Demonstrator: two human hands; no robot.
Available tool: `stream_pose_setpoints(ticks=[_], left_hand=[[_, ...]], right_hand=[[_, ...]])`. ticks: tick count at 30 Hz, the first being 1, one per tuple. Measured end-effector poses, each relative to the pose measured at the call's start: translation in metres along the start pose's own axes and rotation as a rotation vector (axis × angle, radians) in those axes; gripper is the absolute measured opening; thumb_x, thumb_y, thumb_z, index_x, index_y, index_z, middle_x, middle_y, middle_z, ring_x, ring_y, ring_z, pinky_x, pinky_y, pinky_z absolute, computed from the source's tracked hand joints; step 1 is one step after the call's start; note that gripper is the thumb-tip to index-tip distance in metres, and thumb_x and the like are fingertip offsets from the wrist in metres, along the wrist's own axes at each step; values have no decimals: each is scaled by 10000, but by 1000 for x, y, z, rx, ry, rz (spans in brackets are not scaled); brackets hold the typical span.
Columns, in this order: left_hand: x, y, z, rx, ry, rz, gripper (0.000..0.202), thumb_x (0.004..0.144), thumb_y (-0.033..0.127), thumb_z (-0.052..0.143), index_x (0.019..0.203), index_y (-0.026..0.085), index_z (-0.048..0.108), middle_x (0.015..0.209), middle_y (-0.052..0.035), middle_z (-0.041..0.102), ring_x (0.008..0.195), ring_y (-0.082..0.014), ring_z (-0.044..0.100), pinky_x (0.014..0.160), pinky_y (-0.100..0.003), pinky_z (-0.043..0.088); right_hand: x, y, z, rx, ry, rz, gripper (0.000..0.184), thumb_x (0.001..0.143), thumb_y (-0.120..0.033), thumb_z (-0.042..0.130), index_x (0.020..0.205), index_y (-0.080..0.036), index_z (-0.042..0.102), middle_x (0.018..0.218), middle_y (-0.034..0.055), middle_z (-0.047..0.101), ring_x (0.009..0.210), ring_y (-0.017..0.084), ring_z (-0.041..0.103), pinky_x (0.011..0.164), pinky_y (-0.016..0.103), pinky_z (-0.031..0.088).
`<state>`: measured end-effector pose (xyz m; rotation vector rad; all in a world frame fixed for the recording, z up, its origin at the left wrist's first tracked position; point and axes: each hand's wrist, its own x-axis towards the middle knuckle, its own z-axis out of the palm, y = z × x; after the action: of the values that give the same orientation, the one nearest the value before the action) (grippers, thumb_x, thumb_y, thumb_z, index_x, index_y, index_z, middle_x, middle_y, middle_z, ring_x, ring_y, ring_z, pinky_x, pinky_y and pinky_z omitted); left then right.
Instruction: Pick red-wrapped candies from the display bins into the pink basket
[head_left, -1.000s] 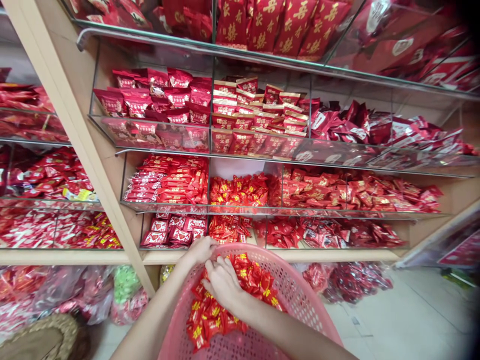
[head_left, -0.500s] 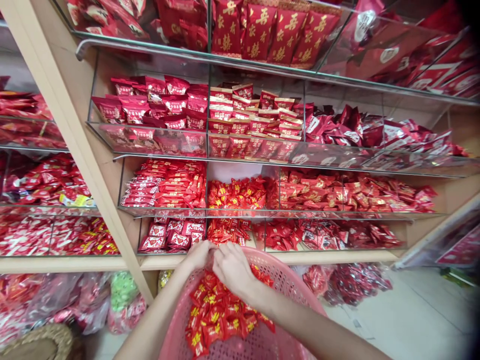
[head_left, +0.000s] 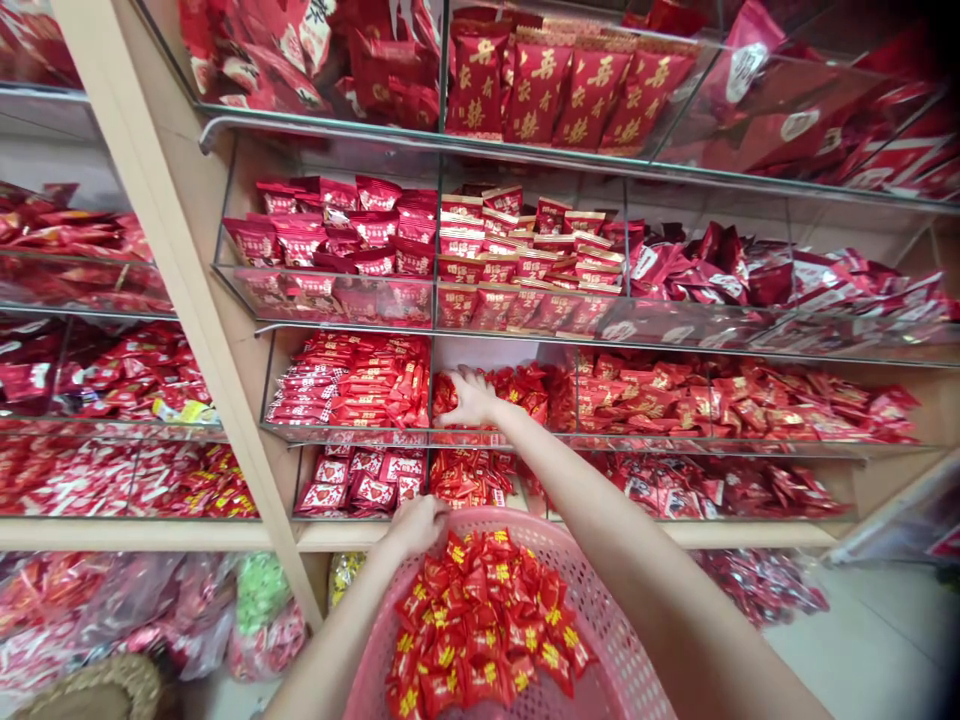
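My left hand point(head_left: 418, 527) grips the near rim of a pink plastic mesh basket point(head_left: 577, 570), which is heaped with red and gold wrapped candies point(head_left: 480, 625). My right hand point(head_left: 469, 398) reaches up into a clear acrylic shelf bin point(head_left: 495, 432), its fingers curled on loose red wrapped candies point(head_left: 525, 390). Whether those fingers hold any candy cannot be told from this view. The hand hides part of the bin's contents.
Tiers of acrylic bins hold red packets and candies, with a pale wooden upright point(head_left: 202, 290) at the left. Plastic bags of sweets point(head_left: 135, 610) lie below the shelf. A woven basket point(head_left: 90, 692) sits at lower left, and a pale tiled floor point(head_left: 870, 640) lies at right.
My right hand has risen from the basket to the shelf bin. My left hand stays at the rim, and the whole view has shifted slightly right and down.
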<state>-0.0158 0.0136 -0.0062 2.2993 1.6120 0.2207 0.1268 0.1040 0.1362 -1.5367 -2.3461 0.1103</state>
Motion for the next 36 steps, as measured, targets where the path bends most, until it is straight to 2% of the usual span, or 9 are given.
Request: stream_pose_setpoints(ticks=[2, 8, 12, 15, 18, 23, 27, 36], left_hand=[[0, -1, 1, -1, -5, -6, 311, 811, 278, 413, 1015, 304, 646, 1060, -14, 665, 1040, -191, 568, 859, -269, 406], [-1, -2, 3, -2, -12, -20, 317, 796, 261, 439, 1044, 310, 629, 1064, -18, 660, 1046, -193, 562, 860, -270, 403], [-2, -1, 2, -2, -14, -31, 314, 802, 267, 428, 1039, 309, 629, 1053, -23, 662, 1055, -196, 557, 867, -274, 397], [-2, 0, 2, 4, -12, -36, 315, 805, 266, 421, 1038, 302, 629, 1041, -28, 665, 1052, -193, 559, 870, -270, 396], [-2, 0, 3, 8, -1, -28, 316, 810, 260, 406, 1025, 297, 634, 1038, -31, 666, 1040, -189, 565, 863, -267, 399], [-3, 1, 2, 21, 1, -46, 307, 810, 277, 409, 1014, 289, 638, 1036, -34, 664, 1034, -194, 567, 854, -271, 405], [-4, 2, 2, 27, 11, -55, 310, 805, 278, 421, 1028, 298, 635, 1030, -31, 667, 1036, -194, 567, 862, -274, 406], [-5, 2, 2, 20, 18, -53, 305, 809, 276, 420, 1019, 298, 639, 1031, -26, 667, 1035, -185, 570, 867, -265, 403]], right_hand=[[11, -1, 7, -15, -46, 1, 985, 525, -551, 672, 1358, -274, 225, 1426, 117, 162, 1280, 355, 171, 977, 504, 228], [19, -5, 16, -83, -49, 14, 898, 577, -564, 614, 1342, -236, 278, 1400, 128, 258, 1281, 333, 199, 1009, 519, 164], [13, -8, 12, -144, -20, 1, 775, 624, -534, 591, 1296, -228, 354, 1338, 141, 343, 1203, 337, 328, 955, 499, 257], [11, -9, 11, -185, 10, -20, 724, 644, -533, 575, 1268, -218, 388, 1297, 142, 383, 1161, 333, 375, 925, 478, 291], [11, -8, 13, -192, 32, -37, 733, 648, -544, 569, 1272, -209, 380, 1292, 147, 385, 1156, 331, 380, 925, 470, 288], [14, -4, 16, -190, 6, -48, 843, 615, -527, 611, 1321, -182, 303, 1352, 175, 308, 1209, 338, 321, 954, 460, 255], [12, -3, 16, -191, 26, -45, 766, 624, -519, 603, 1277, -203, 358, 1272, 152, 387, 1152, 320, 380, 917, 448, 301], [3, -5, 13, -109, 92, -47, 676, 617, -502, 593, 1198, -211, 408, 1225, 120, 399, 1109, 300, 410, 826, 402, 400]])
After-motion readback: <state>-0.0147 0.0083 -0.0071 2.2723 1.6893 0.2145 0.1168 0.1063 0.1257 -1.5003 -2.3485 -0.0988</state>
